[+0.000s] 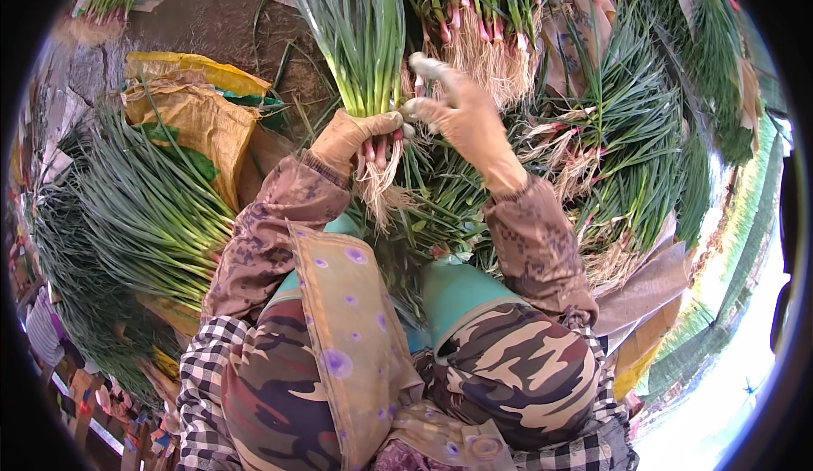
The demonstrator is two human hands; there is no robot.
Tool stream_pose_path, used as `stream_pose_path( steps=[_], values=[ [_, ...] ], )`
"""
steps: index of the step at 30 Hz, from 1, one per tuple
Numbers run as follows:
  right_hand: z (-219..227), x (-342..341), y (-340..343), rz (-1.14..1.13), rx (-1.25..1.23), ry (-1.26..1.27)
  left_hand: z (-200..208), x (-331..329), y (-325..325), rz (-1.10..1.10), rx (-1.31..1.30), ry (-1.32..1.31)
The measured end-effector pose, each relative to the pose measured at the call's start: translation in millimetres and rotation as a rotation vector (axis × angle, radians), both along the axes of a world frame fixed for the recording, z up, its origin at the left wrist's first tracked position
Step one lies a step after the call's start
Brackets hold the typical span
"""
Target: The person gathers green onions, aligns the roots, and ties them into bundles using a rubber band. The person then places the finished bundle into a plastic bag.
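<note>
The gloved left hand (351, 139) grips a spring onion bunch (366, 64) just above its roots; right-hand fingers (423, 69) (seemingly pinching a tie) hover beside. Loose grip could let stalks slip out.

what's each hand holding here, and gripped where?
Left hand grips a bunch of green onions near its base, just above the roots. Right hand pinches at the same bunch beside it; what it holds is unclear.

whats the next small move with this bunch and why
Probably bring the right hand onto the bunch just above the left hand. The left hand already grips the stalks near the roots, while the right fingers sit open beside them, not yet closed on anything.
</note>
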State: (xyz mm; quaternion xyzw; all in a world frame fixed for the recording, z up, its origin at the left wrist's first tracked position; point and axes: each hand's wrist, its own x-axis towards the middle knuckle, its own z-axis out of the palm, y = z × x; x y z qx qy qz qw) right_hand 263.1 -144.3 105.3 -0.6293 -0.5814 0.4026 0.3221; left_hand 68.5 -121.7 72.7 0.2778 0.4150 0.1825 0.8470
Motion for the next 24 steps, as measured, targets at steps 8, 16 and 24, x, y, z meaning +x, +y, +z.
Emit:
stream_pose_path(
  steps=[8,16,24],
  values=[
    [-70.8,11.2,-22.7,0.248,-0.198,-0.755,6.1,-5.7,-6.8,-0.038,0.063,0.141],
    [-12.0,30.4,-47.2,0.052,-0.618,-0.084,5.5,2.6,-19.7,-0.074,-0.029,0.034],
    [13.0,51.6,-31.1,-0.388,-0.393,0.366,18.1,17.0,-11.0,0.006,0.102,-0.109]
  ],
)
